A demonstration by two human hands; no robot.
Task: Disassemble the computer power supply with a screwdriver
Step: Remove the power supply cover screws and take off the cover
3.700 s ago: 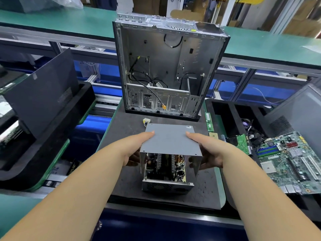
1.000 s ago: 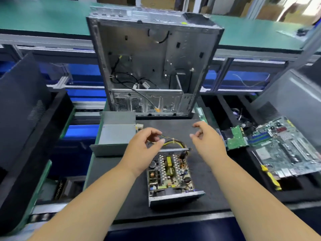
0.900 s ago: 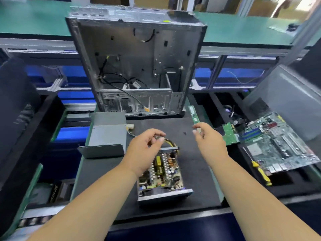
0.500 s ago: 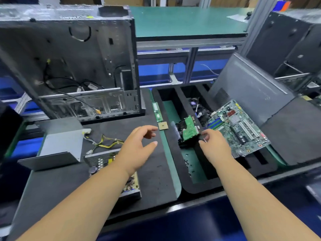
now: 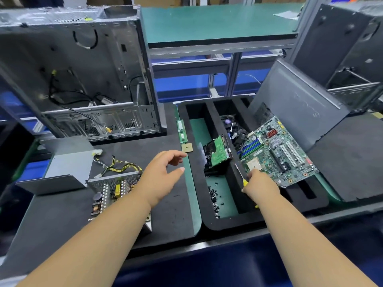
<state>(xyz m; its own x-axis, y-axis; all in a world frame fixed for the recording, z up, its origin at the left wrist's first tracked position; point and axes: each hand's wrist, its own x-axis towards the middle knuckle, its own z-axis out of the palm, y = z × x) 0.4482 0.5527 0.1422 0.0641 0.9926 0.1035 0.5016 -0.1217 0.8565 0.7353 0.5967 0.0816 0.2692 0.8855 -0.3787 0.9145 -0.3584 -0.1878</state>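
Gripping yellow-handled screwdriver (image 5: 243,177) in right hand (image 5: 259,186) over the parts tray (image 5: 228,221), hovering left hand (image 5: 160,177) open, nearer the opened power supply (image 5: 113,193) lying left on table (image 5: 170,220), long axis running away from viewer.

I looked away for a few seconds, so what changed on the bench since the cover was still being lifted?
The grey cover came off and now lies to the left of the open power supply. The left hand let go and hovers open. The right hand reached right to the foam tray and now grips the yellow-handled screwdriver. The computer case and motherboard kept their places.
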